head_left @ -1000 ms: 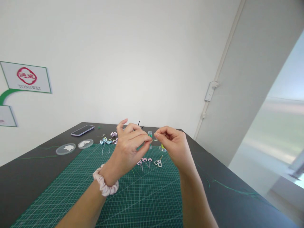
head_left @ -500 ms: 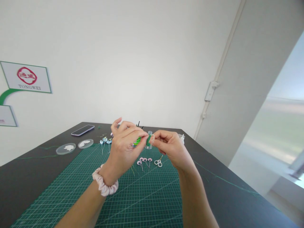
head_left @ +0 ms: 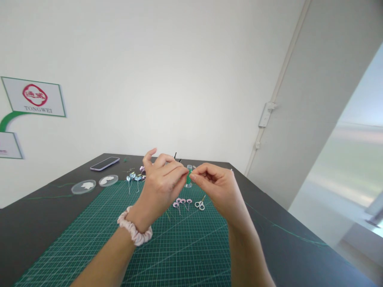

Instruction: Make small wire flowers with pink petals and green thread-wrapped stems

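Note:
My left hand (head_left: 163,181) is raised over the mat, thumb and index finger pinched together and the other fingers lifted. Facing it, my right hand (head_left: 217,185) also pinches, its fingertips very close to the left ones. Whatever lies between the fingertips is too small to make out. Just behind them stands a clear spool (head_left: 188,185) wound with green, partly covered by the fingers. Below the hands, several small pink petal-like pieces on thin stems (head_left: 183,201) lie on the green cutting mat (head_left: 191,247). Small white-handled scissors (head_left: 200,205) rest to their right.
Blue leaf-like pieces on wires (head_left: 131,177) lie at the mat's back left. Beyond the mat are two clear dishes (head_left: 78,189) with white bits and a phone (head_left: 104,164). Green thread (head_left: 287,227) trails over the dark table (head_left: 278,255) on the right.
My left hand has shifted slightly right, bringing both sets of fingertips closer together. A pale curl by my right fingertips no longer shows, and a bright green thing behind my left hand is now hidden.

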The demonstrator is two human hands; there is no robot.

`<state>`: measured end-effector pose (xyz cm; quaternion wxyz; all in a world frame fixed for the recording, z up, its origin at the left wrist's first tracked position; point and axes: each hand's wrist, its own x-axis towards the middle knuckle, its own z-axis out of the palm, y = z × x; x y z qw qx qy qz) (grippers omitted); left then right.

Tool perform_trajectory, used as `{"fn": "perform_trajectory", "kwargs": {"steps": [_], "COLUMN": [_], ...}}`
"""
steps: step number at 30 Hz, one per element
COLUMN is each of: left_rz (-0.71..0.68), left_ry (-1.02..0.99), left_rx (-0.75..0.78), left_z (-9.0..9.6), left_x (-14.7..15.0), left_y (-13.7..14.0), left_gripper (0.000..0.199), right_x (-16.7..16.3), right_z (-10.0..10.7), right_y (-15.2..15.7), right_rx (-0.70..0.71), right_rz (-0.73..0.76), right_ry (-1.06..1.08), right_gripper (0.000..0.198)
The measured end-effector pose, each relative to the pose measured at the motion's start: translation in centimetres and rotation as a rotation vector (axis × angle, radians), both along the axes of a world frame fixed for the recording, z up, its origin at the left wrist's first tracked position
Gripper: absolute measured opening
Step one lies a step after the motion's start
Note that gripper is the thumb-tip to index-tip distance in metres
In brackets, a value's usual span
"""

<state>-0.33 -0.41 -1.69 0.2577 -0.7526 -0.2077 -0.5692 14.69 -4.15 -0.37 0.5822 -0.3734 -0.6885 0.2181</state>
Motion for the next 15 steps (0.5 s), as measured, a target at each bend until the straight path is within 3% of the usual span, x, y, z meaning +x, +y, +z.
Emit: {"fn": "perform_trajectory", "kwargs": {"steps": [8, 15], "left_rz": [-0.107, -0.177], "left_ry": [0.108, 0.069], "left_rx": [-0.055, -0.066], "left_z": [0.0, 0.3], "left_x": [-0.2, -0.2], "left_y": [-0.2, -0.5], "left_gripper": [0.014, 0.013], "right_x": [0.4, 0.7], "right_z": [0.1, 0.4], "right_y": [0.5, 1.1], "right_rx": [0.055, -0.02], "right_rz": [-0.109, 0.048], "right_ry": [0.008, 0.089], "right_gripper": [0.015, 0.013]}}
